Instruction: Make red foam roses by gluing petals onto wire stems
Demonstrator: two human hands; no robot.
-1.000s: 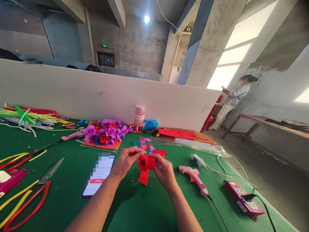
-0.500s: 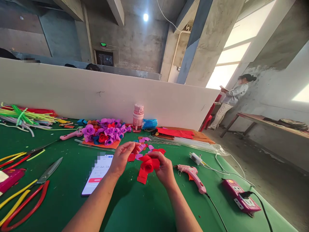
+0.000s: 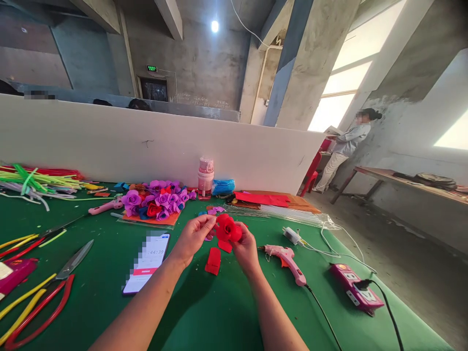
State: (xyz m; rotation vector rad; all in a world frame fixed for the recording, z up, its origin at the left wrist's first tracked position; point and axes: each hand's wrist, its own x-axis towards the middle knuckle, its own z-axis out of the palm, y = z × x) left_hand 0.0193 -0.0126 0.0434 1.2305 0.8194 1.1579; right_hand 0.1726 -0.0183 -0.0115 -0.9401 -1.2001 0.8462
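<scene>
A red artificial rose (image 3: 226, 228) is held up in front of me over the green table. My right hand (image 3: 246, 247) is closed around its base from the right. My left hand (image 3: 194, 239) pinches at the rose's left edge, thumb and fingers together. Loose red petal pieces (image 3: 213, 261) lie on the table below the flower. To the right of my right hand rests a pink glue gun (image 3: 287, 258) with a black cord. Left of my left forearm lies a phone (image 3: 148, 263) with a running timer on its screen.
Purple, red and blue roses (image 3: 159, 200) are heaped at the back beside a pink bottle (image 3: 205, 179). Scissors (image 3: 75, 261) lie on the left, a power strip (image 3: 356, 287) on the right. A white partition (image 3: 164, 141) borders the table's back. A person stands far right.
My left hand has come to the rose and now touches its edge. My right hand has raised the rose slightly and turned its face. A red petal piece now shows separately on the table.
</scene>
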